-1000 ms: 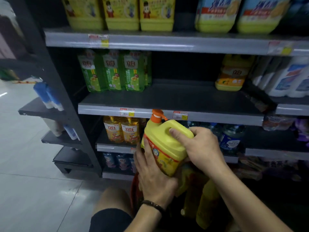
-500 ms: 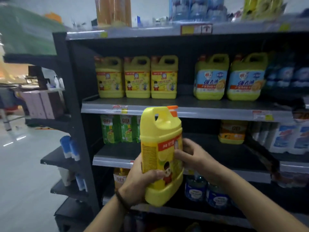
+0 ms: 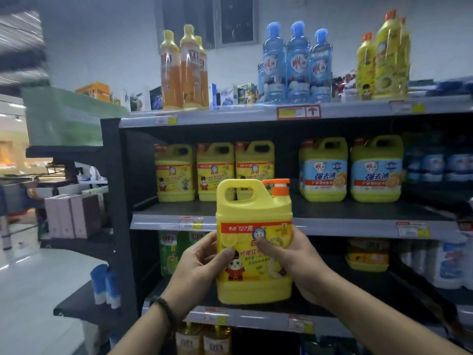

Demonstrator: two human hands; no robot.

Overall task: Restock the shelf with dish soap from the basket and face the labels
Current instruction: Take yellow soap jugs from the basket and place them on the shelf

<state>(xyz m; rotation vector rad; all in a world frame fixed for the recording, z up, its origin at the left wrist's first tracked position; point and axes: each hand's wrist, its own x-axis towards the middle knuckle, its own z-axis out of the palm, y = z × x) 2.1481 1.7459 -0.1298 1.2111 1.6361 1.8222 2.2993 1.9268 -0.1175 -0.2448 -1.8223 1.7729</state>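
Now you are holding one jug (image 3: 253, 208) of dish soap upright in the air, in front of the shelf (image 3: 332, 212) and a little below its edge. Your left hand (image 3: 197, 265) is gripping its left side and your right hand (image 3: 294, 257) is gripping its right side. The fingers of both are wrapping round the sides, and the two thumbs are pressing on the label (image 3: 273, 233). So both hands are closed firmly on the jug and on nothing else. The label is facing you, and the orange pump (image 3: 277, 187) is sitting at the top right.

On the shelf a row (image 3: 216, 172) of three jugs of the same kind is standing, with labels to the front. Near them, to the right, two blue-label jugs (image 3: 323, 170) are standing. Free space is lying in front of the row, and a narrow gap is showing between the two groups.

I am judging the task as somewhere in its middle: this jug is out of the basket but is not yet on the shelf. You are needing to lift it, set it down by the yellow row, and keep the label looking outward. The basket is not showing here, so I cannot tell how many jugs are waiting.
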